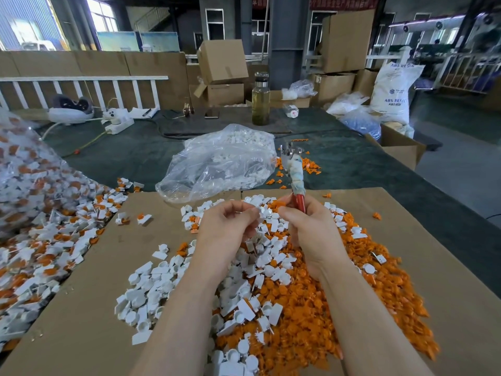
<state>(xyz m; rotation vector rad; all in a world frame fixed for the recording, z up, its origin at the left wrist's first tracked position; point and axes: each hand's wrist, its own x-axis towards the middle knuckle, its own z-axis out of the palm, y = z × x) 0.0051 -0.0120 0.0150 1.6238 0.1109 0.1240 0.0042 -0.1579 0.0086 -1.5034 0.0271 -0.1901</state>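
My left hand has its grip pinched on a small white plastic part, just beside my right hand, whose grip is curled round the red-handled tool rising beyond it. The part looks light, stiff and slippery, so I'd hold it by its flat tab.

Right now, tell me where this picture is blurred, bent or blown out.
Head view: daylight blows out the window; the wide lens bows the railing; the bag at far left is smeared; the left hand pinching a part and the right hand gripping the tool are sharp; orange pieces blur toward the lower right.
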